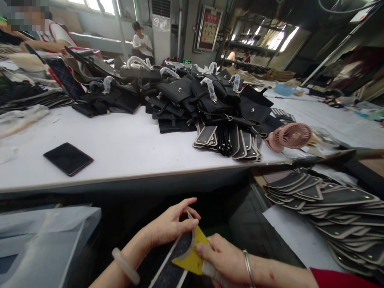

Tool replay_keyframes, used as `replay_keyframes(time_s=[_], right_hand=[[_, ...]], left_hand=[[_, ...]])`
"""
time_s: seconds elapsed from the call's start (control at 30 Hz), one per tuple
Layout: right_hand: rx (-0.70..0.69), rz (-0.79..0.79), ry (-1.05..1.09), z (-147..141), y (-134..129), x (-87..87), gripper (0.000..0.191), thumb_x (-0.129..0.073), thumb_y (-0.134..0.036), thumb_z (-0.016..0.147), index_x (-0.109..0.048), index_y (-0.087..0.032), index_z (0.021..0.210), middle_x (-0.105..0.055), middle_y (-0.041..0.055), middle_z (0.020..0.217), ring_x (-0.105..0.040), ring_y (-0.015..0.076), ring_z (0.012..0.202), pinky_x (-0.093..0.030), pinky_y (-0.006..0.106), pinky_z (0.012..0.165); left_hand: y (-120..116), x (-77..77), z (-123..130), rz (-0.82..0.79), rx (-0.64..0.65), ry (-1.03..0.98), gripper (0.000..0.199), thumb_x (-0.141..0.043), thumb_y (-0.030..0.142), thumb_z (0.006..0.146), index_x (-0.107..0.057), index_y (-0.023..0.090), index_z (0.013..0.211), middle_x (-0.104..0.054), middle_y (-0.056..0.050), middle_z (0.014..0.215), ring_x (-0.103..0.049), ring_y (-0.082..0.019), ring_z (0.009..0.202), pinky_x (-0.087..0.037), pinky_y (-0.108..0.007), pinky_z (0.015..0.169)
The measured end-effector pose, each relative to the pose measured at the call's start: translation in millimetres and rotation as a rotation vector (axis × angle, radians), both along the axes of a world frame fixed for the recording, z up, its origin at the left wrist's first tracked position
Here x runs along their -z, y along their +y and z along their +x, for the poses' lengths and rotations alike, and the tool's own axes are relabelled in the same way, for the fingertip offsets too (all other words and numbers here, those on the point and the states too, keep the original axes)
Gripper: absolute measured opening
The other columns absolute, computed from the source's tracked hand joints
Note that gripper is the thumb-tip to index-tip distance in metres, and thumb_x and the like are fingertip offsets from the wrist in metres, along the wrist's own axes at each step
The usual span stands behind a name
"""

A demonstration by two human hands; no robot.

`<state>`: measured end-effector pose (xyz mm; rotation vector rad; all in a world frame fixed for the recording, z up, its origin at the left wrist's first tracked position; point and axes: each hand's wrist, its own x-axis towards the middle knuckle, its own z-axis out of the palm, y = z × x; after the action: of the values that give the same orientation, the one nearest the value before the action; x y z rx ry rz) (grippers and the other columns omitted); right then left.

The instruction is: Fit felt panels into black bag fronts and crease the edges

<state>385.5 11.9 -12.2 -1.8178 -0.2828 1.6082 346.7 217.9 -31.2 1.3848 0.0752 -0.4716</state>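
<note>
one dark strip (181,249), pale-edged, low before the person, slanting under a yellow piece (196,256). right hand (223,256): thumb and fingers clamped on the yellow piece, seemingly to keep it flat against the strip. left hand (168,222): fingers loosely curled at the strip's upper end, perhaps to steady it; whether they pinch, cannot tell. pile of strips (342,196), overlapping, to the right, presumably for easy reach. white table (126,152), beyond the hands, bearing: dark tablet (68,159), flat, apart; pink fan (295,136), turned this way, likely for air; black bags (177,90), heaped, handles in clear wrap, probably against scuffs.
</note>
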Motion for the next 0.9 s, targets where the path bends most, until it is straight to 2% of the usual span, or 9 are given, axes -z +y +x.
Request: replay_keyframes(time_s=[0.1,0.2,0.37,0.43,0.53,0.6,0.67,0.8,0.9], right_hand=[[0.060,0.078,-0.098,-11.5,1.2,11.6,0.072,-0.038,-0.088,0.073,-0.052,-0.018,0.062,-0.048,-0.0001,0.044,-0.042,0.0078,0.033,-0.025,0.016,0.031],[0.100,0.150,-0.117,-21.4,2.9,21.9,0.078,-0.034,-0.091,0.072,-0.053,-0.016,0.057,-0.053,0.0037,0.050,-0.048,0.0091,0.041,-0.030,0.017,0.037],[0.109,0.269,-0.096,-37.1,-11.1,22.4,0.085,-0.038,-0.097,0.061,-0.057,-0.015,0.063,-0.056,0.0043,0.060,-0.048,0.0095,0.049,-0.036,0.021,0.045],[0.104,0.332,-0.118,-39.5,-23.8,16.3,0.080,-0.041,-0.094,0.065,-0.054,-0.016,0.062,-0.054,0.0016,0.057,-0.045,0.0085,0.048,-0.032,0.020,0.045],[0.319,0.343,-0.242,-32.7,-35.4,7.9,0.072,-0.039,-0.088,0.076,-0.048,-0.018,0.063,-0.047,-0.0021,0.052,-0.042,0.0080,0.044,-0.029,0.021,0.043],[0.518,0.312,-0.309,-23.2,-32.0,6.9,0.070,-0.040,-0.088,0.075,-0.046,-0.019,0.065,-0.045,-0.0035,0.052,-0.042,0.0082,0.043,-0.032,0.022,0.044],[0.601,0.297,-0.318,-14.4,-21.0,11.0,0.070,-0.041,-0.089,0.072,-0.045,-0.020,0.064,-0.044,-0.0041,0.051,-0.041,0.0083,0.042,-0.033,0.023,0.045],[0.554,0.281,-0.269,-9.4,1.2,27.7,0.072,-0.042,-0.091,0.068,-0.048,-0.020,0.069,-0.041,-0.0060,0.046,-0.036,0.0086,0.037,-0.029,0.023,0.040],[0.524,0.290,-0.283,-11.0,5.1,37.1,0.072,-0.044,-0.090,0.068,-0.052,-0.018,0.074,-0.037,-0.0077,0.047,-0.033,0.0086,0.038,-0.026,0.023,0.039]], left_hand=[[3.9,-7.8,-17.9,0.047,-0.041,0.044,0.069,-0.057,0.056,0.087,-0.041,0.020,0.143,-0.055,-0.011,0.139,-0.056,-0.024,0.115,-0.043,-0.038,0.099],[1.3,-11.5,-34.1,0.097,-0.107,0.081,0.061,-0.052,0.057,0.091,-0.048,0.021,0.139,-0.055,-0.008,0.141,-0.050,-0.024,0.128,-0.035,-0.036,0.110],[-13.3,-13.4,-47.4,0.156,-0.155,0.131,0.062,-0.048,0.060,0.092,-0.051,0.020,0.138,-0.066,-0.008,0.126,-0.060,-0.025,0.113,-0.044,-0.039,0.101],[-16.7,-14.9,-48.1,0.178,-0.166,0.126,0.062,-0.047,0.061,0.092,-0.051,0.021,0.139,-0.067,-0.007,0.124,-0.061,-0.025,0.112,-0.043,-0.040,0.102],[-17.5,-17.9,-47.3,0.199,-0.159,0.100,0.058,-0.047,0.059,0.093,-0.053,0.022,0.137,-0.065,-0.007,0.129,-0.057,-0.025,0.119,-0.037,-0.040,0.109],[-17.0,-19.8,-46.6,0.216,-0.157,0.100,0.057,-0.046,0.058,0.093,-0.054,0.023,0.137,-0.063,-0.007,0.133,-0.054,-0.025,0.124,-0.032,-0.040,0.113],[-16.9,-21.1,-46.1,0.225,-0.157,0.098,0.056,-0.046,0.057,0.094,-0.054,0.023,0.137,-0.061,-0.007,0.135,-0.052,-0.024,0.127,-0.029,-0.040,0.115],[-17.5,-21.8,-44.7,0.180,-0.158,0.099,0.055,-0.045,0.054,0.095,-0.052,0.019,0.137,-0.058,-0.008,0.140,-0.052,-0.023,0.128,-0.030,-0.037,0.115],[-16.7,-19.8,-43.7,0.185,-0.163,0.101,0.056,-0.045,0.053,0.096,-0.051,0.018,0.139,-0.056,-0.009,0.141,-0.051,-0.022,0.129,-0.029,-0.036,0.115]])
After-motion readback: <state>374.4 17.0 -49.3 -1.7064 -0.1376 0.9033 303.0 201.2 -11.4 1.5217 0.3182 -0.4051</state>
